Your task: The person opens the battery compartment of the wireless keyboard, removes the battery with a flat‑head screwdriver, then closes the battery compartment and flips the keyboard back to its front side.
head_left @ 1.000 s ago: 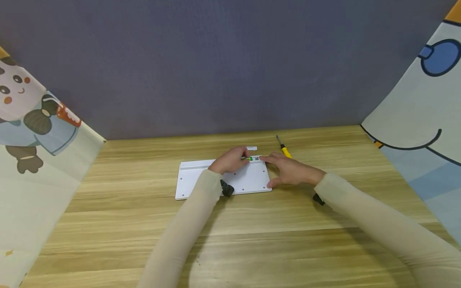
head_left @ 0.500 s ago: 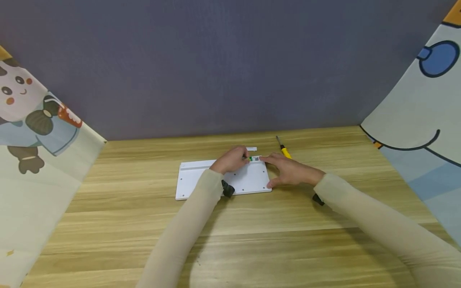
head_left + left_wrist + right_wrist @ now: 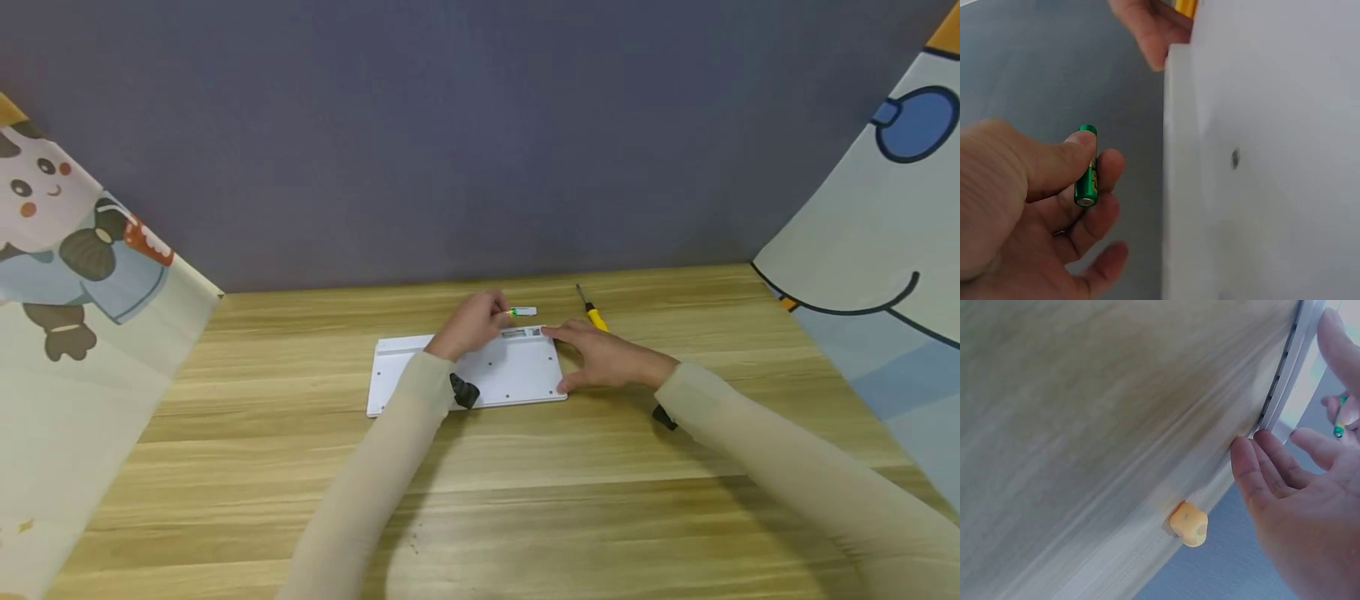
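Note:
A white keyboard [image 3: 517, 375] lies underside up on the table, its screws showing and a battery slot [image 3: 514, 333] uncovered near the far right corner. Thumb and fingertips of my left hand [image 3: 476, 323] pinch a small green battery [image 3: 1087, 187] just beyond the keyboard's far edge. In the left wrist view the battery is apart from the white casing. My right hand [image 3: 603, 357] holds the keyboard's right end, thumb at the near corner and fingers at the far one. A small white cover [image 3: 528, 311] lies behind the keyboard, overlapped by the battery in the head view.
A screwdriver with a yellow handle [image 3: 596, 318] lies behind my right hand, its shaft pointing to the back. The wooden table [image 3: 600, 517] ends at a dark grey wall [image 3: 480, 150]. Printed cartoon panels [image 3: 847, 242] stand at both sides.
My left hand has lifted the green battery out of the slot and moved it back beyond the keyboard's far edge. The right hand has stayed at the right end.

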`<state>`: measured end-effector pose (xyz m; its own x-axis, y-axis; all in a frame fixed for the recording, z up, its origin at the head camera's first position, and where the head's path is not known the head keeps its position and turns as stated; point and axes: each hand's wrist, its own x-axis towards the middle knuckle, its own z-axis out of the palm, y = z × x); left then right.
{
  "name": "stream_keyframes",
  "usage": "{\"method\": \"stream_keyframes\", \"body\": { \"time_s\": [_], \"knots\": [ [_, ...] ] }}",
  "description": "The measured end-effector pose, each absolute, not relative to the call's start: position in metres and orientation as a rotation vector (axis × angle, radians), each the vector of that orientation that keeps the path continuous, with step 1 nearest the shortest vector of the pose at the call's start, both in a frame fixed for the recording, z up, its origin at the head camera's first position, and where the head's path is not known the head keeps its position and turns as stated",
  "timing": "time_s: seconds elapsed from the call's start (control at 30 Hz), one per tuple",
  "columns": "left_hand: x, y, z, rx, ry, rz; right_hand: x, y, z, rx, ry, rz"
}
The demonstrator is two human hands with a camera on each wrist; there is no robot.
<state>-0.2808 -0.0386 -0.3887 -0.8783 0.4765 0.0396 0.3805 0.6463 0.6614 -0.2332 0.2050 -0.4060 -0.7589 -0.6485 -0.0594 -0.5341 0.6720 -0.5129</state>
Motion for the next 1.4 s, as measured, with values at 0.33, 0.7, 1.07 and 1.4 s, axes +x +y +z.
{"method": "stream_keyframes", "body": {
  "time_s": [0.33,0.7,1.07,1.4],
  "knots": [
    [-0.273,-0.070,-0.367,0.723,2.838,1.150,-0.233,0.204,-0.405,-0.948,2.652,-0.689],
    [-0.272,-0.128,-0.367,0.645,3.007,1.129,-0.232,0.205,-0.406,-0.934,2.650,-0.695],
    [-0.271,-0.189,-0.379,0.445,3.037,1.085,-0.231,0.203,-0.404,-0.926,2.656,-0.693],
    [-0.272,-0.204,-0.386,0.409,3.111,1.037,-0.232,0.203,-0.405,-0.914,2.646,-0.691]
  ]
}}
